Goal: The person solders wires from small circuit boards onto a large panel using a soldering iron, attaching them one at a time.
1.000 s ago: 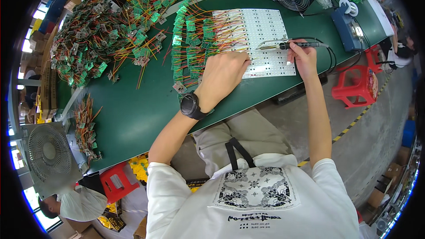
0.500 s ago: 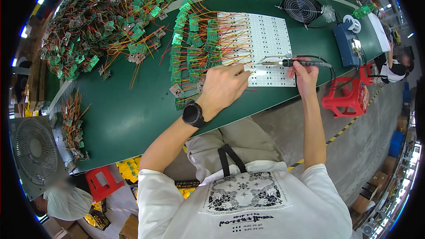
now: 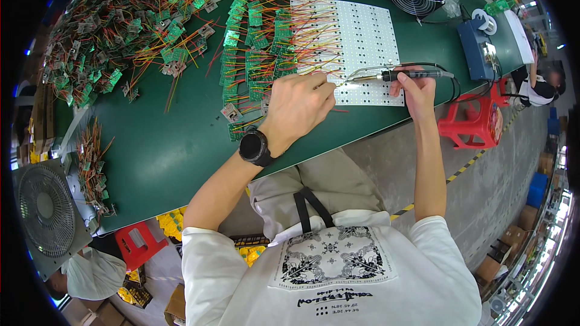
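Right hand [image 3: 415, 92]: thumb and fingers grasp the handle of a soldering iron [image 3: 390, 75], whose tip points toward the left fingertips, near them. Left hand [image 3: 300, 105]: fingers curled inward; whether they pinch a wire cannot be told. The white perforated panel [image 3: 368, 39] extends beyond both hands' fingers; wired green circuit boards [image 3: 281, 27] lie beyond the left fingers.

My right hand [image 3: 417, 92] grips the soldering iron [image 3: 391, 76], tip at the dotted white panel [image 3: 370, 36], contact unclear. My left hand [image 3: 301, 104] is just beside it, fingers curled. Wired green boards [image 3: 232, 37] lined up left of panel; loose board pile [image 3: 96, 42] farther left.
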Demonstrator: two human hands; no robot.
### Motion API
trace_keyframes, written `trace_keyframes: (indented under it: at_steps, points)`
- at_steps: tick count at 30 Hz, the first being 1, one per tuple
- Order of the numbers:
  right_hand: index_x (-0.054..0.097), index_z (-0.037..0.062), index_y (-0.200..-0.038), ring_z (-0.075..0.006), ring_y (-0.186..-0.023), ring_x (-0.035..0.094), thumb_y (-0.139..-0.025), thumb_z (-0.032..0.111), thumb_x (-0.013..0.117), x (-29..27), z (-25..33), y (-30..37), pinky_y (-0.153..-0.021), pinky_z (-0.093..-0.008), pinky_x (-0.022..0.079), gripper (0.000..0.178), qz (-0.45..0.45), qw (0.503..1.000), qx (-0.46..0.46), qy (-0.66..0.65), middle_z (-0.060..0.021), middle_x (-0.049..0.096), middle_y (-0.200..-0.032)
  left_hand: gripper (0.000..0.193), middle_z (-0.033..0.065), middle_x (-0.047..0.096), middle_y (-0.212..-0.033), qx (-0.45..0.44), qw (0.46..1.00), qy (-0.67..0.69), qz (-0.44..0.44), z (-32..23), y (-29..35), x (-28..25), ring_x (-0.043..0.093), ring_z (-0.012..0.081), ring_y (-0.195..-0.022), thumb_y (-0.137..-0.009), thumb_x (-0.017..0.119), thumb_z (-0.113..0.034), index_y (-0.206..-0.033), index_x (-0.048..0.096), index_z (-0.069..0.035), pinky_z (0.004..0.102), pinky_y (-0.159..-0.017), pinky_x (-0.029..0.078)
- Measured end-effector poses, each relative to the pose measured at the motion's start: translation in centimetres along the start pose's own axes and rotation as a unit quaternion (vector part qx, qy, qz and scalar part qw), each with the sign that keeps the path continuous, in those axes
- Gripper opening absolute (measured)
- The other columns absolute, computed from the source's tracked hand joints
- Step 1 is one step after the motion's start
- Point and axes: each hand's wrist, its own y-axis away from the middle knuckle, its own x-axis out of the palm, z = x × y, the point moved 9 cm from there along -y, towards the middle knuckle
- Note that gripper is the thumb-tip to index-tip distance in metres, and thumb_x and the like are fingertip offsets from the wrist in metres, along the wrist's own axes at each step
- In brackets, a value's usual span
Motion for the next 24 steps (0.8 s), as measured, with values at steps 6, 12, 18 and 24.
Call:
trace_keyframes:
  at_steps: [6,12,18,24]
  points:
    - [0.061,-0.0091,-0.101,-0.0196,-0.059,0.062,-0.086,0.002,0.065,0.16,-0.05,0.07,-0.054,-0.0292,0.048,0.019,0.003,1.000,0.005,0.007,-0.0125,0.064,-0.074,0.008,0.0041,0.060,-0.071,-0.006,1.000,-0.004,0.003,0.02,0.00,-0.14,0.060,0.0248,-0.059,-0.071,0.069,-0.010,-0.079,0.069,-0.009,0.0357,-0.053,0.049]
    - [0.061,-0.0082,-0.101,-0.0195,-0.060,0.063,-0.086,0.002,0.065,0.27,0.10,0.08,-0.054,-0.0292,0.048,0.019,0.002,1.000,0.000,0.007,-0.0127,0.064,-0.074,0.007,0.0044,0.060,-0.071,-0.002,1.000,-0.001,0.001,0.10,0.06,-0.02,0.060,0.0253,-0.059,-0.072,0.069,-0.010,-0.079,0.069,-0.009,0.0361,-0.053,0.049]
    - [0.061,-0.0081,-0.101,-0.0199,-0.060,0.063,-0.086,0.003,0.065,0.19,-0.01,0.11,-0.054,-0.0292,0.048,0.019,-0.003,1.000,0.000,0.019,-0.0132,0.064,-0.074,0.007,0.0046,0.061,-0.072,-0.001,1.000,0.000,0.009,0.11,0.06,0.04,0.061,0.0258,-0.059,-0.072,0.069,-0.011,-0.079,0.069,-0.009,0.0366,-0.054,0.049]
    - [0.061,-0.0079,-0.101,-0.0198,-0.060,0.063,-0.086,0.003,0.066,0.32,0.06,0.17,-0.054,-0.0292,0.049,0.019,0.000,0.999,0.005,0.034,-0.0132,0.064,-0.073,0.008,0.0048,0.062,-0.074,-0.002,1.000,-0.003,0.018,0.17,0.20,0.24,0.061,0.0259,-0.059,-0.072,0.069,-0.011,-0.080,0.069,-0.009,0.0366,-0.054,0.049]
